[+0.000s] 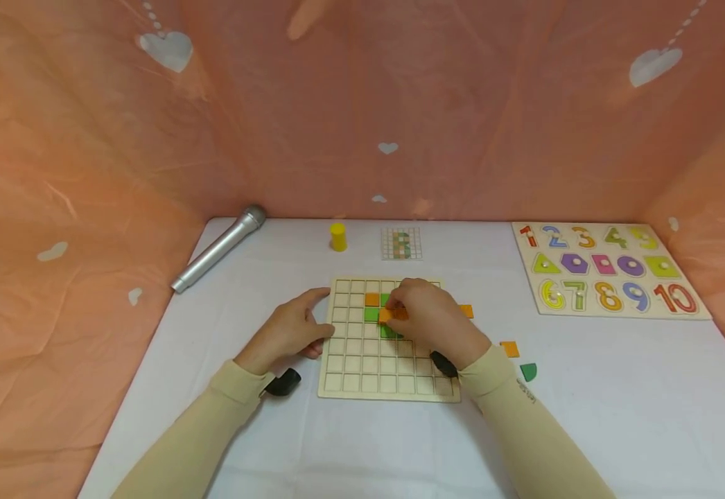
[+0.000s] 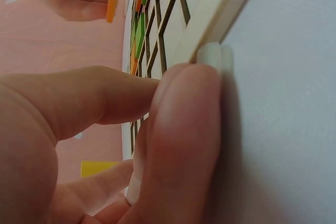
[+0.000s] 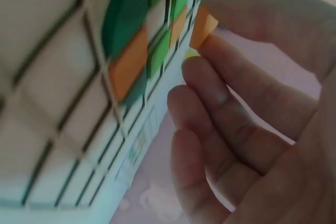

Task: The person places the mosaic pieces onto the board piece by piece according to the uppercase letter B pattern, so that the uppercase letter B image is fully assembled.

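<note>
A square wooden grid board lies on the table, with orange and green tiles, such as a green tile, in its upper middle cells. My left hand grips the board's left edge, its thumb on top and a finger against the side. Between thumb and index finger, my right hand pinches an orange square tile just above the board. In the right wrist view, that tile is tilted and clear of the surface. The right hand hides part of the board and some tiles in the head view.
Right of the board lie an orange tile and a green rounded tile; another orange tile is near its edge. Behind stand a yellow cylinder and a pattern card. A silver microphone lies left, a number puzzle right.
</note>
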`<state>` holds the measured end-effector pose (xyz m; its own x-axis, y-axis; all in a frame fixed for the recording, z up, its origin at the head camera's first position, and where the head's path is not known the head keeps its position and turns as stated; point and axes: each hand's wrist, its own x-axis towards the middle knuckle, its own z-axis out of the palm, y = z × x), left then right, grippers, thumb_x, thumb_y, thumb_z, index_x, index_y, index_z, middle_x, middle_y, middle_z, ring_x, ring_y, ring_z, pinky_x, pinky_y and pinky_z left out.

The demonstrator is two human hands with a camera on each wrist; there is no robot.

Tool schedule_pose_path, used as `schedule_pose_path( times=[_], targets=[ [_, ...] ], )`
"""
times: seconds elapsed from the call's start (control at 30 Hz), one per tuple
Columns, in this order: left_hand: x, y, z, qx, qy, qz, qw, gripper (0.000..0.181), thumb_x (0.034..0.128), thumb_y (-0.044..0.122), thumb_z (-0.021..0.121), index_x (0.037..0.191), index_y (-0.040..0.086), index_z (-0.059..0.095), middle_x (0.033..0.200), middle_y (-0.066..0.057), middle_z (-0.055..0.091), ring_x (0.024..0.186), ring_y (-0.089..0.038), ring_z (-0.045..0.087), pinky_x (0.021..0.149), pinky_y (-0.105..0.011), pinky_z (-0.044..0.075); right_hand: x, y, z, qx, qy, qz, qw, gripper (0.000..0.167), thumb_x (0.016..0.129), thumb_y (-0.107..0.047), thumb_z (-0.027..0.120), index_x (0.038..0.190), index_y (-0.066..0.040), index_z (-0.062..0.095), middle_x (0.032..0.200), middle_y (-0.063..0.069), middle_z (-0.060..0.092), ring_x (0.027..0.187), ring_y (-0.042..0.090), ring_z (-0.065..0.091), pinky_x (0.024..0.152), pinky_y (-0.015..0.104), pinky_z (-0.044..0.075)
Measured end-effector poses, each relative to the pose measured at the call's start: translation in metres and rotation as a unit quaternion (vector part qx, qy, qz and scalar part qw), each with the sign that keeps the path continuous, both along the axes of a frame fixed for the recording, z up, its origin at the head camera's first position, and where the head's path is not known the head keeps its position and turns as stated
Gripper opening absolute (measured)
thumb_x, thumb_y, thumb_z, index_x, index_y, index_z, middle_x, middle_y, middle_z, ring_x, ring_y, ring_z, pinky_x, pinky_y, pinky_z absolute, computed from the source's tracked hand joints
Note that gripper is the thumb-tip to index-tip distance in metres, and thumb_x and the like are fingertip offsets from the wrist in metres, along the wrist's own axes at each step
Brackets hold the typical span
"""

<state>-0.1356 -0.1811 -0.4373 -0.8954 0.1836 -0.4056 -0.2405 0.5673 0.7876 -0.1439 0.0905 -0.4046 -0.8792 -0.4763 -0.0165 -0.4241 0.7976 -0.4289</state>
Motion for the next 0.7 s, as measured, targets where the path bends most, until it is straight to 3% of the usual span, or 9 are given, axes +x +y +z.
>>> schedule_pose_path(
  times=[0.3, 0.7],
  targets=[
    [0.001, 0.001, 0.001, -0.006, -0.005, 0.004, 1.0, 0.083, 0.0949, 0.013, 0.079, 0.167, 0.022, 0.039, 0.077, -0.01, 0.068, 0.059, -0.018, 0.07, 0.062, -0.031, 0.066, 0.008, -0.022, -0.009, 0.02, 0.012, 0.021, 0.9995, 0.015, 0.092, -0.027, 0.088, 0.1, -0.015, 0.083, 0.096, -0.004, 0.069, 0.089, 0.015, 0.063, 0.08, 0.035, 0.06],
    [-0.001, 0.0, 0.0, -0.008, 0.003, -0.004, 1.0, 0.082, 0.0949, 0.013, 0.078, 0.167, 0.022, 0.039, 0.076, -0.01, 0.068, 0.06, -0.017, 0.071, 0.063, -0.031, 0.065, 0.01, -0.027, -0.015, 0.026, 0.035, 0.035, 0.9984, 0.01, 0.091, -0.021, 0.088, 0.095, -0.014, 0.082, 0.093, -0.003, 0.069, 0.089, 0.016, 0.061, 0.079, 0.033, 0.058]
  ],
)
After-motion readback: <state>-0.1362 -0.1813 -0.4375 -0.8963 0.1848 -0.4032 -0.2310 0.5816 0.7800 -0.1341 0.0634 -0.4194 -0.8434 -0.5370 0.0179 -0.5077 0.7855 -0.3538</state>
